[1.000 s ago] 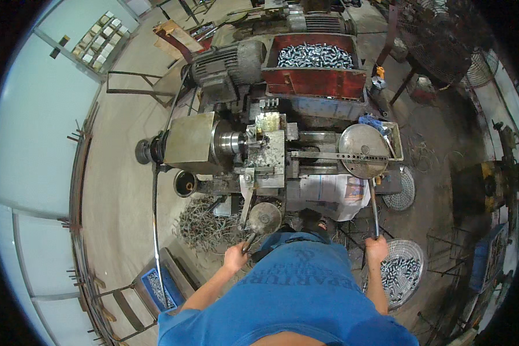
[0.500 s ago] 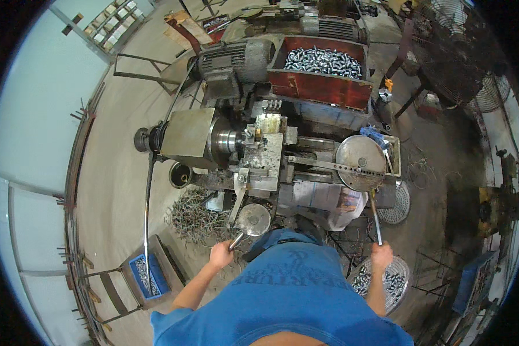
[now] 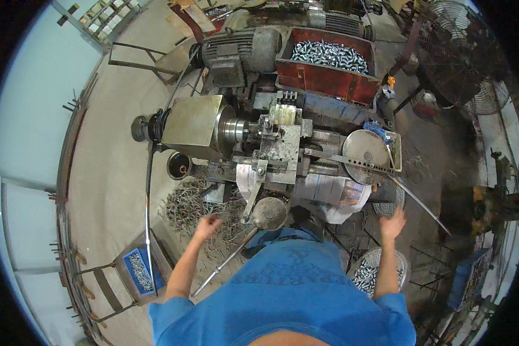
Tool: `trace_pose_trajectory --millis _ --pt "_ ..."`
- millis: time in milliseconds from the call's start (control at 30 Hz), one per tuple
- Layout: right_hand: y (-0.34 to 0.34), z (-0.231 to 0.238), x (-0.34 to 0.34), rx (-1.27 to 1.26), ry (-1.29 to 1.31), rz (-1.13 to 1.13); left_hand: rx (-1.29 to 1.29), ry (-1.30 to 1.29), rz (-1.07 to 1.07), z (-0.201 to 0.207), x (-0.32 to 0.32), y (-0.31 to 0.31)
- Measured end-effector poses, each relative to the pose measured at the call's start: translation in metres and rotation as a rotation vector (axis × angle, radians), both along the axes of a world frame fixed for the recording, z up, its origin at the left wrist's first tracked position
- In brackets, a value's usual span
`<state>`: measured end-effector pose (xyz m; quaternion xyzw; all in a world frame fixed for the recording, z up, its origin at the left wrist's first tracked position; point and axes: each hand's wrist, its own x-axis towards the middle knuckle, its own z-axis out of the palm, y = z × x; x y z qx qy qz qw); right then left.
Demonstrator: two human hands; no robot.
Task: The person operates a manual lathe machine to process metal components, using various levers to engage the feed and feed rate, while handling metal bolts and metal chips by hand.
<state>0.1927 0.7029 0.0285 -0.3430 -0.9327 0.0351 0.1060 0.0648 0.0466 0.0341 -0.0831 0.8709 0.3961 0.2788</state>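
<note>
Although the fingers of the right hand (image 3: 392, 225) are spread and nothing is held in them, the right rod (image 3: 419, 206) is nearby, slanted outward from beside the large disc (image 3: 363, 147) at the right end of the lathe (image 3: 281, 153). Neither rod is gripped by the left hand (image 3: 209, 226); its fingers look partly curled, but whether anything small is pinched cannot be told. Between that hand and the shirt (image 3: 282, 277), the left rod (image 3: 229, 259) is sloped down from the small disc (image 3: 270, 214) at the lathe's near edge.

With both rods unheld, the shirt could be struck by the left one if its disc were turned; whether the spindle (image 3: 233, 131) is spinning cannot be told. Fingers could be cut on the shavings (image 3: 191, 207), heaped below the near left corner, if the left hand were lowered among them.

The lathe's surface is darkened by grime. Beyond its far edge, small parts (image 3: 331, 53) are held in a red bin (image 3: 323, 81) beside a motor (image 3: 230, 55). The grey floor (image 3: 109, 144) is bordered by a pale wall (image 3: 29, 132) on the left; at far right a fan (image 3: 447, 55) is placed.
</note>
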Motion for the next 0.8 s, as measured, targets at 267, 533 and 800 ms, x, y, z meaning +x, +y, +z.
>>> trace_pose_trajectory --millis 267,533,800 --pt "-0.081 -0.031 0.117 -0.317 -0.188 0.017 -0.756 0.267 -0.458 -0.065 -0.108 -0.049" --pt "-0.117 0.023 0.139 -0.454 -0.138 -0.162 -0.723 0.311 -0.053 -0.142 -0.105 -0.016" --pt "-0.101 0.086 0.021 -0.429 -0.156 0.056 -0.706 0.427 -0.419 -0.118 -0.100 -0.045"
